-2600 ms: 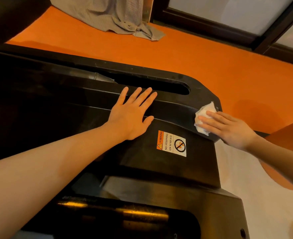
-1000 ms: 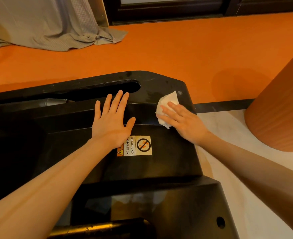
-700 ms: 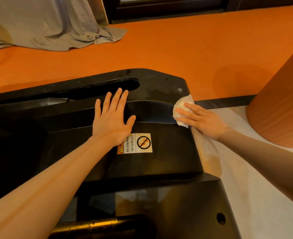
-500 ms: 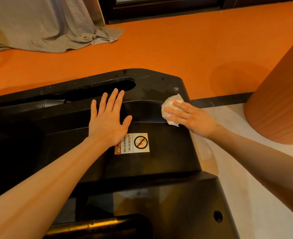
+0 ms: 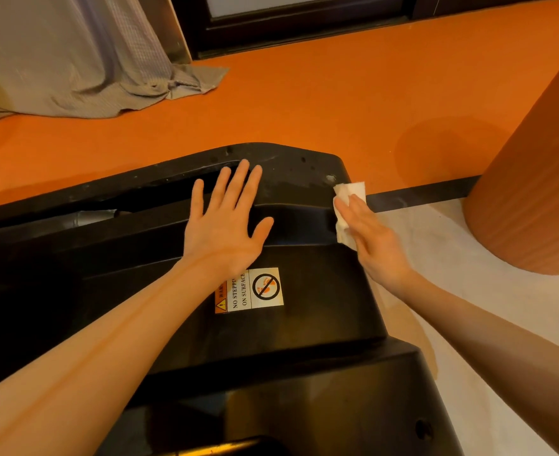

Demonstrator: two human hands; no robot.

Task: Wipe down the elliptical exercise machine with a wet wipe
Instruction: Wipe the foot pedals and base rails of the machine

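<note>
The black plastic housing of the elliptical machine fills the lower and middle view and serves as the landmark here; beyond its far edge runs an orange floor, with a pale floor surface along its right flank. Off the housing's far right stands a broad orange ribbed column, and off its far left a grey curtain pools onto the orange floor. The left hand lies flat on top of the housing — fingers straight and spread, palm down, gripping nothing — with its fingertips reaching the dark slot near the far edge. The right hand sits at the housing's right far corner, its fingers extended and pressing a white wet wipe against the side edge there; the wipe is crumpled, partly covered by the fingers. A warning sticker reading "NO STEPPING ON SURFACE" sits on the housing just near of the left wrist.
</note>
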